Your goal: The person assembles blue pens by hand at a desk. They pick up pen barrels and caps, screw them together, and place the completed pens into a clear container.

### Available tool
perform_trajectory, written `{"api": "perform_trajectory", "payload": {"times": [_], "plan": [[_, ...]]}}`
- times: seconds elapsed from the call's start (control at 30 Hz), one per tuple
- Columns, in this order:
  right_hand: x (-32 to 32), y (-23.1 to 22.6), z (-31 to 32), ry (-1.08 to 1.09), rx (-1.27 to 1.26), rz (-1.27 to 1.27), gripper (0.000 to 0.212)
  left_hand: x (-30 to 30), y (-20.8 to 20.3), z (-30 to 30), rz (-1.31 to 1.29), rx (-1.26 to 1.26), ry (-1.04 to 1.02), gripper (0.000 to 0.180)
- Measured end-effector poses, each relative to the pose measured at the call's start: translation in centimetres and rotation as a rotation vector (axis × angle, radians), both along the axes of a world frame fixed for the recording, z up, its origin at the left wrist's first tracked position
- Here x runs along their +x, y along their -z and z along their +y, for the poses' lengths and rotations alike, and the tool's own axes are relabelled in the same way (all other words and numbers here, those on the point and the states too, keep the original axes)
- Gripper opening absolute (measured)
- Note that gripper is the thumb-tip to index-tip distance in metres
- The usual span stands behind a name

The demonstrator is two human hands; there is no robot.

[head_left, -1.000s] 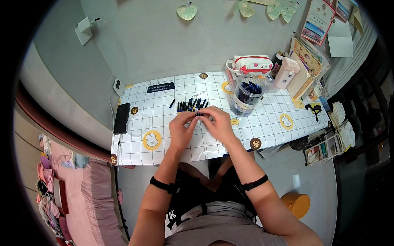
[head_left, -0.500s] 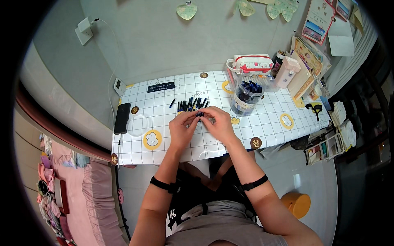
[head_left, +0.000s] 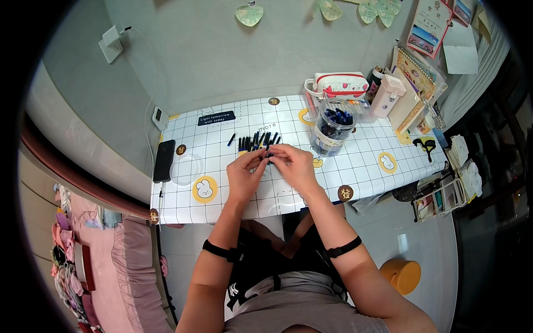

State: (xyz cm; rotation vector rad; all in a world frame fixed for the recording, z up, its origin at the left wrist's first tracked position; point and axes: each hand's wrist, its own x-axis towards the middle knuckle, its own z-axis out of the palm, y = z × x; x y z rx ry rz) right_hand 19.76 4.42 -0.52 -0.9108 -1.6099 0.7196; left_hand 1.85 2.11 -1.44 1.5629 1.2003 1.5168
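My left hand (head_left: 245,170) and my right hand (head_left: 295,166) meet over the desk's front half. Both are closed in a pinch, fingertips almost touching, around small dark-blue tubes (head_left: 269,156) that look like ink cartridges. How many they grip is hidden. Just beyond the fingers lies a loose row of black-and-blue ink cartridges (head_left: 245,144), side by side. One single cartridge (head_left: 231,139) rests apart to the left. To the right of my right hand stands a clear open jar (head_left: 327,139) with many more cartridges in it.
Left on the desk (head_left: 189,134) are a black phone (head_left: 165,161), a round clear lid (head_left: 186,170) and a small white device (head_left: 160,118). Behind the jar sits a white-and-red pencil case (head_left: 341,85); a pink box (head_left: 388,96) and notebooks (head_left: 413,77) stand at the right.
My fingers have shifted slightly around the small dark tubes, and a tube's end shows more above the fingertips. The row, jar and lid have stayed in place.
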Motion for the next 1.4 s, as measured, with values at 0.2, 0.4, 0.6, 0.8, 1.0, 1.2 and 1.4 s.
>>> {"api": "perform_trajectory", "payload": {"times": [0.2, 0.4, 0.6, 0.8, 1.0, 1.2, 1.4], "plan": [[0.4, 0.0, -0.1, -0.004, 0.022, -0.080, 0.032, -0.2, -1.2, -0.6, 0.199, -0.102, -0.079, 0.025], [0.1, -0.3, -0.1, -0.004, 0.006, -0.098, 0.036, 0.1, -0.8, -0.4, 0.230, 0.003, -0.075, 0.027], [-0.3, -0.5, -0.2, 0.043, 0.013, -0.157, 0.038, 0.5, -1.0, -0.2, 0.257, 0.045, -0.063, 0.027], [-0.6, -0.4, -0.1, 0.036, -0.012, -0.166, 0.037, 0.6, -1.1, -0.2, 0.408, 0.210, -0.087, 0.035], [-0.7, -0.2, 0.1, 0.044, 0.011, -0.266, 0.038, 1.0, -0.7, 0.0, 0.764, 0.377, -0.286, 0.041], [-0.7, 0.2, 0.4, 0.044, 0.060, -0.285, 0.036, 1.5, -1.4, 0.1, 0.900, 0.360, -0.417, 0.037], [-0.8, 0.2, 0.6, 0.024, 0.047, -0.245, 0.032, 0.0, -2.6, 0.9, 0.929, 0.360, -0.392, 0.014]]}}
